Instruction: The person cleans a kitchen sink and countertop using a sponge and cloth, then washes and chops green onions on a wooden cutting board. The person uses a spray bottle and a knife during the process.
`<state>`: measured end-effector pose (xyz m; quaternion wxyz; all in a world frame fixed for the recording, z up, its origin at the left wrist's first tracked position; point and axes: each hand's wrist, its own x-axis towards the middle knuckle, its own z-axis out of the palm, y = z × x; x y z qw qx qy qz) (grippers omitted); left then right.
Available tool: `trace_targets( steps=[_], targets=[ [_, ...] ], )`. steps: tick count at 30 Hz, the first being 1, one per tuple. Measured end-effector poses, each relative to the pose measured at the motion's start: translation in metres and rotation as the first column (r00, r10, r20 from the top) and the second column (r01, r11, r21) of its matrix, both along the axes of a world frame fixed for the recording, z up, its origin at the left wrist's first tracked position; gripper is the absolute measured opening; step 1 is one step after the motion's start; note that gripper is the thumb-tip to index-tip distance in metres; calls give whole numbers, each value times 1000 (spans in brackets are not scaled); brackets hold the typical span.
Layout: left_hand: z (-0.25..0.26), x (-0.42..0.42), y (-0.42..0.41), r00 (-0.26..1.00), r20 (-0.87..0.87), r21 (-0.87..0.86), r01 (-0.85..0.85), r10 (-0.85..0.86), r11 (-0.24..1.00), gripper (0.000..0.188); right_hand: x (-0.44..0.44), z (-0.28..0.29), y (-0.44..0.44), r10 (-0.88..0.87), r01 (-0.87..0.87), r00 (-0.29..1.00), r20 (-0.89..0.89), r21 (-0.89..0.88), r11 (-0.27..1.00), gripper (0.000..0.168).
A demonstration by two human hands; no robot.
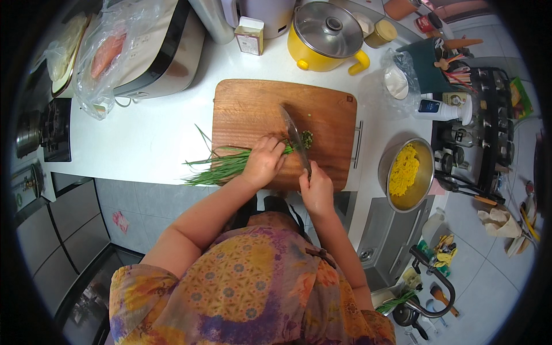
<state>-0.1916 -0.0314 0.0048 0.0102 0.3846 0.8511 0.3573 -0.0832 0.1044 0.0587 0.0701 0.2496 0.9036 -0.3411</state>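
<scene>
A bunch of long green chives (226,163) lies across the left front of a wooden cutting board (250,103), its leafy ends spilling past the board onto the white counter. My left hand (264,160) presses the bunch down near its cut end, fingers curled. In my right hand (317,187) is the handle of a kitchen knife (293,131). The blade points away from me and stands at the cut end, just right of my left fingers. Finely chopped green pieces (307,139) are heaped on the blade's right side.
Behind the board stand a yellow electric pot (317,60) with a glass lid and a small carton (249,36). A steel bowl of yellow shreds (403,170) sits at right by the sink (379,258). A rice-cooker-like appliance (172,64) bears a plastic bag holding pink meat (108,54).
</scene>
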Motion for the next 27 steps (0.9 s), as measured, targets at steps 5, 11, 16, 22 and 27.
trace_targets(
  steps=[5,11,16,22,27],
  targets=[
    [-1,5,-7,1000,6,-5,-19,19,1000,26,4,-3,-7,39,-37,999,-37,37,999,30],
    [-23,11,-13,999,-26,23,22,-22,999,17,3,-6,-13,92,-97,995,44,123,988,30],
    [-29,12,-13,999,-47,27,24,-23,999,14,-18,1,-17,124,-144,983,137,148,979,30],
    [-28,10,-11,997,-82,70,17,-11,997,16,-17,-14,-4,38,-37,999,-10,78,996,29],
    [-27,9,-11,998,-64,90,6,0,996,16,-4,3,-11,57,-57,998,0,56,997,30]
  ],
)
